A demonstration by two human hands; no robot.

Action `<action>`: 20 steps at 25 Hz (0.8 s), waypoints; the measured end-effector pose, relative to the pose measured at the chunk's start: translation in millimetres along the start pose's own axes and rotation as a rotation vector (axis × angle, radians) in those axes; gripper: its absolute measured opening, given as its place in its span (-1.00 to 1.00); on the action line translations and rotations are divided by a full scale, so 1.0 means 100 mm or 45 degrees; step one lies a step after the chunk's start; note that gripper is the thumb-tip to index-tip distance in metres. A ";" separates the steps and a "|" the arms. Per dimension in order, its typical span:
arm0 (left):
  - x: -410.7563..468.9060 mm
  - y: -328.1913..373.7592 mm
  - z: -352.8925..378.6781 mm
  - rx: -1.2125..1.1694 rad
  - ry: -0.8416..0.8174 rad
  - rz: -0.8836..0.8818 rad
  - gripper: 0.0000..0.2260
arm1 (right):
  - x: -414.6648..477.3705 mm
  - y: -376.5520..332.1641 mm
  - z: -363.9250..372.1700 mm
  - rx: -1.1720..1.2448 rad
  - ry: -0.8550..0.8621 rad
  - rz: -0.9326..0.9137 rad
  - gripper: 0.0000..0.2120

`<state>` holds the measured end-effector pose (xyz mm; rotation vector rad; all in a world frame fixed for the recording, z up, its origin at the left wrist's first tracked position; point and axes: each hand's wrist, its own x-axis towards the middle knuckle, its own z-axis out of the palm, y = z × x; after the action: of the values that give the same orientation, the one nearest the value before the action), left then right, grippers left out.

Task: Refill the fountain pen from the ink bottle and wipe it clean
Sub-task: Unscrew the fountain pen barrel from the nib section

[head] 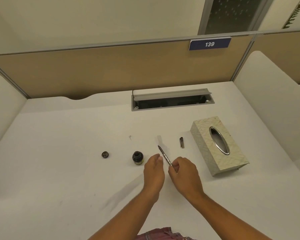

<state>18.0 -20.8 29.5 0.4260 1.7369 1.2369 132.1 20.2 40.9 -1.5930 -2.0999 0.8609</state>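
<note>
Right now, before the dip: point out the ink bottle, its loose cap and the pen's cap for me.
ink bottle [137, 156]: head view, on its open mouth.
bottle cap [105, 154]: head view, middle of the cap, left of the bottle.
pen cap [181, 142]: head view, mid-length, beside the tissue box [206, 135].

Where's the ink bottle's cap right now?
In the head view the cap lies on the desk, left of the open ink bottle, apart from it.
</note>
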 end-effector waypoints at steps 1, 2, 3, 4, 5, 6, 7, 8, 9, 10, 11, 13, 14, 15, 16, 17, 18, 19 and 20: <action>0.00 0.05 -0.01 -0.064 -0.016 -0.010 -0.79 | -0.03 -0.03 -0.02 0.020 -0.017 -0.001 -0.90; 0.01 0.10 -0.03 -0.152 -0.042 -0.034 -0.77 | -0.06 -0.05 -0.04 0.035 -0.033 -0.002 -0.91; 0.02 0.15 -0.05 -0.239 -0.075 -0.064 -0.75 | -0.09 -0.07 -0.05 0.045 -0.051 0.000 -0.92; 0.02 0.19 -0.08 -0.328 -0.118 -0.091 -0.74 | -0.11 -0.09 -0.06 0.054 -0.067 0.001 -0.93; 0.03 0.20 -0.10 -0.389 -0.156 -0.108 -0.72 | -0.13 -0.10 -0.06 0.060 -0.081 0.001 -0.93; 0.02 0.22 -0.13 -0.446 -0.195 -0.118 -0.71 | -0.14 -0.12 -0.06 0.062 -0.090 0.000 -0.94; 0.02 0.23 -0.15 -0.484 -0.220 -0.123 -0.70 | -0.15 -0.13 -0.06 0.064 -0.096 -0.005 -0.94; 0.00 0.23 -0.17 -0.523 -0.238 -0.126 -0.70 | -0.15 -0.14 -0.06 0.076 -0.106 -0.006 -0.94; 0.00 0.23 -0.19 -0.562 -0.258 -0.130 -0.70 | -0.15 -0.15 -0.07 0.104 -0.124 0.004 -0.94; -0.01 0.23 -0.21 -0.601 -0.278 -0.131 -0.70 | -0.15 -0.15 -0.08 0.161 -0.152 0.028 -0.94; -0.01 0.23 -0.22 -0.636 -0.296 -0.130 -0.70 | -0.14 -0.15 -0.10 0.252 -0.201 0.078 -0.92; -0.02 0.24 -0.25 -0.662 -0.320 -0.129 -0.71 | -0.13 -0.15 -0.15 0.525 -0.367 0.257 -0.80; -0.02 0.24 -0.26 -0.660 -0.327 -0.132 -0.71 | -0.13 -0.15 -0.19 0.666 -0.467 0.349 -0.72; -0.02 0.24 -0.27 -0.653 -0.332 -0.133 -0.71 | -0.13 -0.16 -0.22 0.774 -0.550 0.414 -0.66; -0.03 0.24 -0.27 -0.645 -0.332 -0.137 -0.71 | -0.14 -0.15 -0.24 0.840 -0.603 0.448 -0.63; -0.03 0.24 -0.27 -0.636 -0.335 -0.140 -0.71 | -0.14 -0.15 -0.26 0.874 -0.635 0.458 -0.62; -0.03 0.25 -0.27 -0.629 -0.334 -0.147 -0.72 | -0.15 -0.15 -0.27 0.888 -0.655 0.457 -0.63; -0.02 0.26 -0.28 -0.621 -0.333 -0.149 -0.73 | -0.15 -0.16 -0.27 0.891 -0.665 0.452 -0.65; -0.02 0.27 -0.28 -0.616 -0.328 -0.147 -0.74 | -0.14 -0.17 -0.27 0.878 -0.667 0.445 -0.68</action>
<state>-10.5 -26.0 55.6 0.1838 1.1794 1.3966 140.9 10.5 73.1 -1.4434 -1.5097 2.0360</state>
